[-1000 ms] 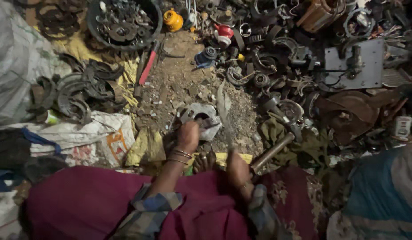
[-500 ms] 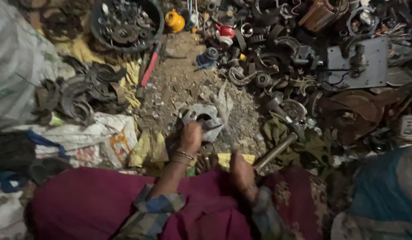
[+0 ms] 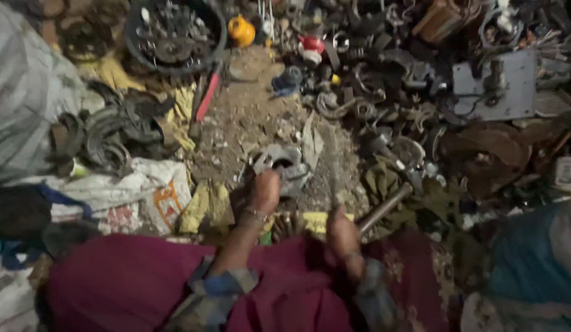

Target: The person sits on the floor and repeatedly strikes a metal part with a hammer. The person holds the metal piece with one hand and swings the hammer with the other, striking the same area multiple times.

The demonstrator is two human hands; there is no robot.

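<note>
My left hand (image 3: 264,192), with bangles on the wrist, rests on the near edge of a grey metal casting (image 3: 287,162) that lies on the dirt. My right hand (image 3: 342,237) is closed around a long tool handle (image 3: 385,209) that slants up to the right; the tool's head is lost among the scrap. A pale metal shard (image 3: 311,145) sits just right of the casting. My lap, in a maroon garment (image 3: 125,283), fills the lower part of the view.
A black tub (image 3: 133,24) of metal parts stands at top left, with a yellow object (image 3: 241,29) and a red-handled tool (image 3: 207,98) near it. Dark curved parts (image 3: 107,135) and a white sack (image 3: 131,197) lie left. Scrap and a grey plate (image 3: 519,86) crowd the right.
My left hand has stayed on the casting and the right hand on the handle; both shifted only slightly. The view is now more blurred.
</note>
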